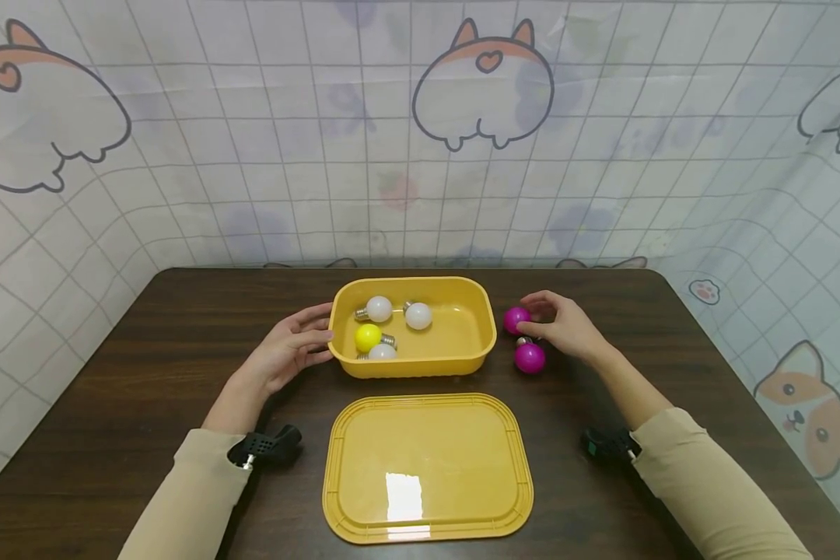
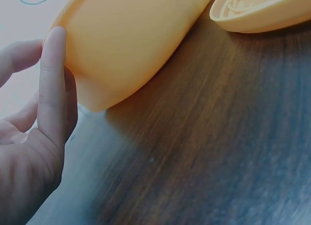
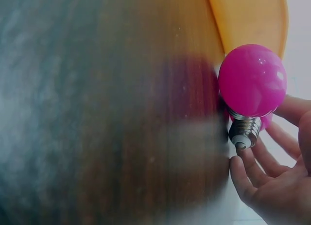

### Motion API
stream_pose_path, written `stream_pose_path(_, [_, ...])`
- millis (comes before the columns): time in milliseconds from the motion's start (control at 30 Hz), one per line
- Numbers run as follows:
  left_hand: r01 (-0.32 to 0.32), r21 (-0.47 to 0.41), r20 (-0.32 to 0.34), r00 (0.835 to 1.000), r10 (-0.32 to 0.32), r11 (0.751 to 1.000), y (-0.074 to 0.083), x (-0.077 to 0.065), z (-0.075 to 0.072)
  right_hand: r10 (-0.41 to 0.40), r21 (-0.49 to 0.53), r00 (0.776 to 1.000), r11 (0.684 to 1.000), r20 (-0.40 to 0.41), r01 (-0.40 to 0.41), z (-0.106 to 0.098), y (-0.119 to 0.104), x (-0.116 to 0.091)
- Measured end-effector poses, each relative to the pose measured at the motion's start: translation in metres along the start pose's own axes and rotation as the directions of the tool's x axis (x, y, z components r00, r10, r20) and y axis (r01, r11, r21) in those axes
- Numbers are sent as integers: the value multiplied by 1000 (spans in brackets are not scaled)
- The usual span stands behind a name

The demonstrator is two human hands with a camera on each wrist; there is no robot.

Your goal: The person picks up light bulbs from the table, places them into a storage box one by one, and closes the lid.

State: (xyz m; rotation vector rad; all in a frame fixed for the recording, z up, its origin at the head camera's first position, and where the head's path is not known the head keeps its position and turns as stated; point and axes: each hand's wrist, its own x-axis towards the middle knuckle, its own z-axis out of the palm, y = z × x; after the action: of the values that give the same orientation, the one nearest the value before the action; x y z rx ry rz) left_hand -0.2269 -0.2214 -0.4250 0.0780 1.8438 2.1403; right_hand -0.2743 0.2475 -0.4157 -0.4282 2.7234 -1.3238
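Observation:
In the head view a yellow plastic box (image 1: pixel 455 334) holds several light bulbs, among them a white bulb (image 1: pixel 418 316) and a yellow bulb (image 1: pixel 368 337). My left hand (image 1: pixel 287 350) touches the box's left end, its fingers fairly straight against the outer wall (image 2: pixel 121 45). To the right of the box lie two purple light bulbs. My right hand (image 1: pixel 563 323) has thumb and forefinger around the farther purple bulb (image 1: pixel 515 320). The nearer purple bulb (image 1: pixel 530 358) lies just below that hand; in the right wrist view this bulb (image 3: pixel 252 79) hides most of the other.
A yellow lid (image 1: pixel 427 451) lies flat in front of the box, between the forearms. Everything stands on a dark wooden table (image 1: pixel 112 389). A patterned cloth (image 1: pixel 308 155) hangs behind and beside the table.

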Motion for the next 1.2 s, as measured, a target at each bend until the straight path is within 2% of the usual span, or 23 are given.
stream_pose_path(567, [-5,-6,5,1000,5,1000,-1,0,0,19,-34,999,999,35,-18,1,-1,0])
stream_pose_path(1200, [-17,5,16,1000,17,1000,-1,1,-2,19,-21,1000,1000,8,-19,-5,-7,3])
